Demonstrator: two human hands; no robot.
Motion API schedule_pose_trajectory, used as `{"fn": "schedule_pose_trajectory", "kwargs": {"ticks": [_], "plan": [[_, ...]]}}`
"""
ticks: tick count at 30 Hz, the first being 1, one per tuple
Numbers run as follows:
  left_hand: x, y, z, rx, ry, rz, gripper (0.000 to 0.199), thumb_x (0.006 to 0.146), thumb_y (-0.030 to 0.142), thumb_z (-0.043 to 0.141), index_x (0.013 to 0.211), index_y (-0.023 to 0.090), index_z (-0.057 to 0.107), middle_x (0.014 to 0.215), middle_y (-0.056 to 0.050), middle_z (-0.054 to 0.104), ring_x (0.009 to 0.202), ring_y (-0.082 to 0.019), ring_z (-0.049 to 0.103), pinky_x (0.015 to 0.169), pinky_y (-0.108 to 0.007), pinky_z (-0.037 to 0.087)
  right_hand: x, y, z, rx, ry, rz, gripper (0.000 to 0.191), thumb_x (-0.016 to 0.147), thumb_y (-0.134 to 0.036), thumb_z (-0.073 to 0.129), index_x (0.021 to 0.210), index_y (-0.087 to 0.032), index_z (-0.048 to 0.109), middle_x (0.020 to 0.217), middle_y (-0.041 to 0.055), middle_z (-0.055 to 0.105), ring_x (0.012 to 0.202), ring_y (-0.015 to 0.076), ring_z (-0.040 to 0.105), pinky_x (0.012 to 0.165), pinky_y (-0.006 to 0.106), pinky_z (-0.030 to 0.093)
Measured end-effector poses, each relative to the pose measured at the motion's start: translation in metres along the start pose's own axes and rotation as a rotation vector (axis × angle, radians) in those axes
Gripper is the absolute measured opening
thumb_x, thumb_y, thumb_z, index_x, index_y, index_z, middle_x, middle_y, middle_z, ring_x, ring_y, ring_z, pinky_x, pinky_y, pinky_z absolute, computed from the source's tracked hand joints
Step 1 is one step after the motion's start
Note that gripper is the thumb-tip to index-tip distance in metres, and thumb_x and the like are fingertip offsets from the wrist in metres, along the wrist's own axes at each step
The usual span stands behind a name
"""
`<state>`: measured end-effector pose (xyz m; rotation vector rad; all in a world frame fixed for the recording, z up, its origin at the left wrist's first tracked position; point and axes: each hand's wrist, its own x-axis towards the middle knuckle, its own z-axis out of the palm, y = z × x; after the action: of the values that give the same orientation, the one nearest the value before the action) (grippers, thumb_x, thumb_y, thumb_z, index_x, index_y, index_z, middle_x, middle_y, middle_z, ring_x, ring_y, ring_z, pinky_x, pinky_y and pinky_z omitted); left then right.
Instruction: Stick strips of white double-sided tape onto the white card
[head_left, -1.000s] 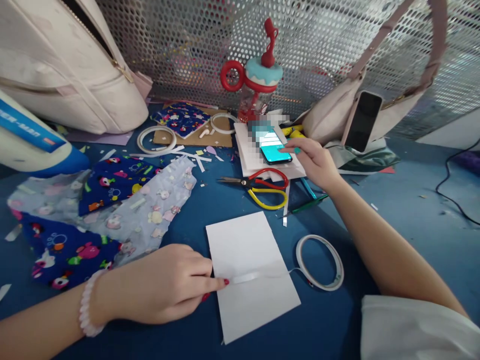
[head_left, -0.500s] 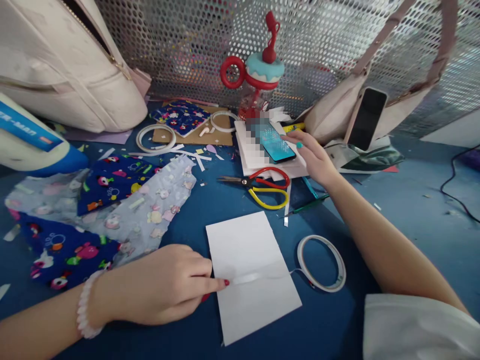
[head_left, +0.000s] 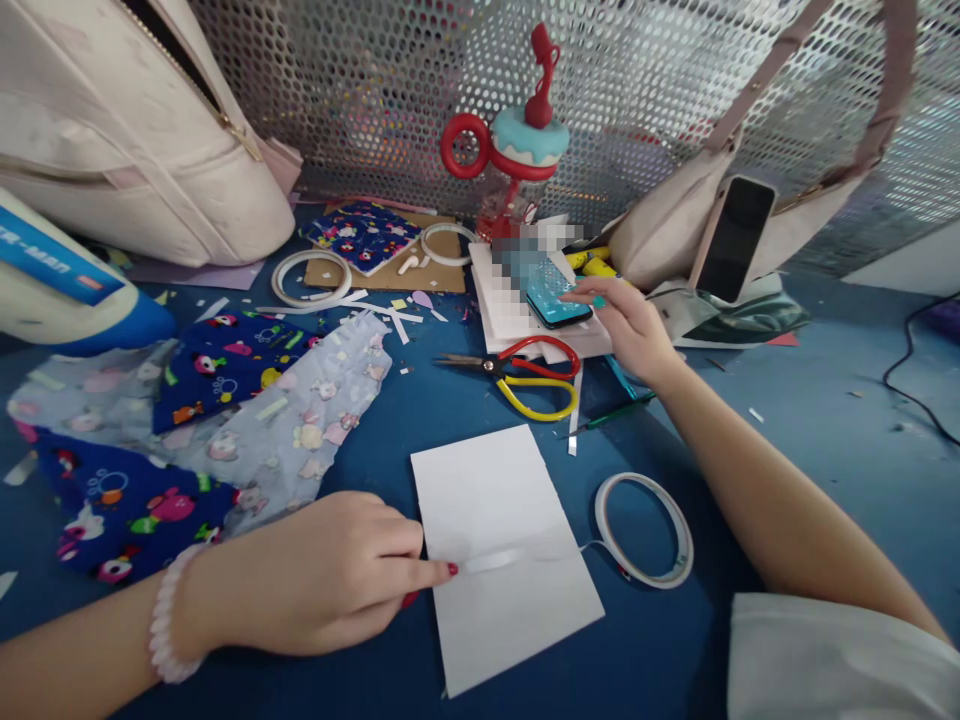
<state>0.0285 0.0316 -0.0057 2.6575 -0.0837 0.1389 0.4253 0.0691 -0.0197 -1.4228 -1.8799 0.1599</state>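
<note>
My left hand (head_left: 337, 572) rests at the left edge of a white card (head_left: 510, 620), its index fingertip pressing the end of a tape strip (head_left: 491, 560). The other fingers are curled under. That strip crosses the card and runs to a tape roll (head_left: 686, 540) on the right. Farther back, my right hand (head_left: 626, 325) has its fingers at the lit screen of a phone (head_left: 555, 300), which lies on white papers (head_left: 491, 325). Between the card and the phone lie scissors (head_left: 517, 375) with red and yellow handles.
Patterned cloth (head_left: 300, 410) spreads at the left beside a glue bottle (head_left: 67, 280). Two tape rolls, a cup (head_left: 525, 150), a backpack (head_left: 150, 130) and a handbag (head_left: 667, 220) stand or lie behind. A second phone (head_left: 733, 240) leans on the handbag.
My right hand has drawn slightly back toward the phone's near right edge, its fingers closer together. My left hand has hardly moved.
</note>
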Motion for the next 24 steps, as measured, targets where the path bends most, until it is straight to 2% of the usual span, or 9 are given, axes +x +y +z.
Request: {"fn": "schedule_pose_trajectory", "kwargs": {"ticks": [4, 8, 13, 18, 24], "plan": [[-0.001, 0.000, 0.000, 0.000, -0.006, -0.004, 0.038, 0.094, 0.012, 0.041, 0.128, 0.019, 0.054, 0.094, -0.004, 0.067, 0.071, -0.018, 0.057, 0.062, -0.032, 0.037, 0.000, -0.001, 0.000, -0.073, -0.005, -0.028, 0.026, 0.094, -0.030, 0.039, 0.110, -0.026, 0.059, 0.111, 0.0056, 0.069, 0.110, 0.0271, 0.062, 0.097, 0.048, 0.047], [-0.001, 0.000, 0.000, 0.002, -0.008, -0.007, 0.039, 0.093, 0.012, 0.042, 0.129, 0.019, 0.053, 0.094, -0.004, 0.067, 0.071, -0.018, 0.058, 0.063, -0.032, 0.037, 0.000, -0.004, 0.000, -0.172, 0.076, -0.019, 0.026, 0.093, -0.029, 0.039, 0.107, -0.026, 0.061, 0.105, 0.0055, 0.071, 0.104, 0.0273, 0.064, 0.095, 0.049, 0.047], [-0.001, 0.001, 0.000, 0.004, 0.002, -0.005, 0.038, 0.093, 0.011, 0.042, 0.128, 0.019, 0.054, 0.094, -0.003, 0.068, 0.071, -0.018, 0.057, 0.063, -0.032, 0.037, 0.000, -0.006, 0.002, -0.234, 0.118, 0.001, 0.026, 0.091, -0.028, 0.039, 0.103, -0.025, 0.062, 0.104, 0.0061, 0.071, 0.102, 0.0274, 0.064, 0.091, 0.048, 0.048], [-0.001, 0.000, 0.000, 0.003, -0.002, -0.012, 0.039, 0.093, 0.011, 0.041, 0.129, 0.019, 0.054, 0.093, -0.004, 0.067, 0.070, -0.018, 0.057, 0.062, -0.031, 0.037, 0.000, -0.009, 0.003, -0.223, 0.046, -0.074, 0.025, 0.092, -0.027, 0.039, 0.103, -0.025, 0.061, 0.104, 0.0061, 0.071, 0.103, 0.0265, 0.064, 0.094, 0.047, 0.047], [0.000, 0.000, 0.000, 0.003, 0.003, -0.005, 0.037, 0.094, 0.012, 0.040, 0.128, 0.019, 0.054, 0.093, -0.003, 0.067, 0.070, -0.018, 0.057, 0.062, -0.032, 0.038, -0.002, -0.010, 0.002, -0.220, 0.152, 0.097, 0.024, 0.091, -0.025, 0.039, 0.099, -0.025, 0.061, 0.098, 0.0050, 0.073, 0.095, 0.0247, 0.067, 0.088, 0.043, 0.052]]}}
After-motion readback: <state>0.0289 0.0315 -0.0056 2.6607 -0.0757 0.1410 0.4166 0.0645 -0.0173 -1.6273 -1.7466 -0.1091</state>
